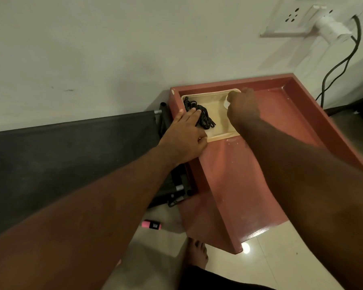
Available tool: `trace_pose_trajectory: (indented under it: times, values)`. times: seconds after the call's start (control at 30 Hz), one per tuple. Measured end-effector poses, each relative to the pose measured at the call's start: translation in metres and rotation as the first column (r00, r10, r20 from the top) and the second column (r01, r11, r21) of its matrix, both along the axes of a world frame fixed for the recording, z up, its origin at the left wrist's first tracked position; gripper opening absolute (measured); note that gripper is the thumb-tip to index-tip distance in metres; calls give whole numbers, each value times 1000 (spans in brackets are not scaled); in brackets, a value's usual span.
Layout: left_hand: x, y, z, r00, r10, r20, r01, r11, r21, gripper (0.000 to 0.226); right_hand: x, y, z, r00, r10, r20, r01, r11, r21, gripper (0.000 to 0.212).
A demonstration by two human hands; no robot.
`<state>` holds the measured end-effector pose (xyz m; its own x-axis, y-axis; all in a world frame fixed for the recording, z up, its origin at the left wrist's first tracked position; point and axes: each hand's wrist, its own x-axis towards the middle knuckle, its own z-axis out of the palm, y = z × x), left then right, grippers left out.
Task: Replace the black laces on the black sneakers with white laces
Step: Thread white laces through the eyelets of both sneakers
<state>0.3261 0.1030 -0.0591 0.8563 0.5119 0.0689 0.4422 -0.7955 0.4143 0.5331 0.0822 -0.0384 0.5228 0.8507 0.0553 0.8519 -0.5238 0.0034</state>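
A tangle of black laces [204,118] lies in the left half of a shallow beige tray [213,99]. My left hand [184,136] lies flat on the tray's near left corner, its straight fingers touching the laces and its thumb at the near rim. My right hand [242,106] reaches over the tray's far right corner, with its fingers curled on a small white bundle [226,104] that it mostly hides. No sneakers are in view.
The tray sits in the far left corner of a red table [235,174] with raised edges, against the wall. A dark folded cot [71,153] stands left of the table. A pink marker [151,225] lies on the tiled floor. A wall socket [306,19] with a black cable is at the upper right.
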Motion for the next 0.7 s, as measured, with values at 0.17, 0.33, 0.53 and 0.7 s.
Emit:
trace_pose_trajectory:
  times: [0.17,0.33,0.53,0.7]
  values:
    - [1,1,-4,1000,6,-10,-6,999,-44,39,-1,-1,5,997,-55,-50,57,998,33,38]
    - [-16,-19,4,986,103,128,-77,978,-192,54,-18,-30,20,952,-112,-284,195,940,281,33]
    - [-85,-89,38,925,196,325,-103,954,-283,37,-113,-85,60,864,71,-499,156,904,399,15]
    - [-187,-163,36,937,295,187,-193,883,-427,38,-250,-155,75,626,300,-720,-111,948,299,5]
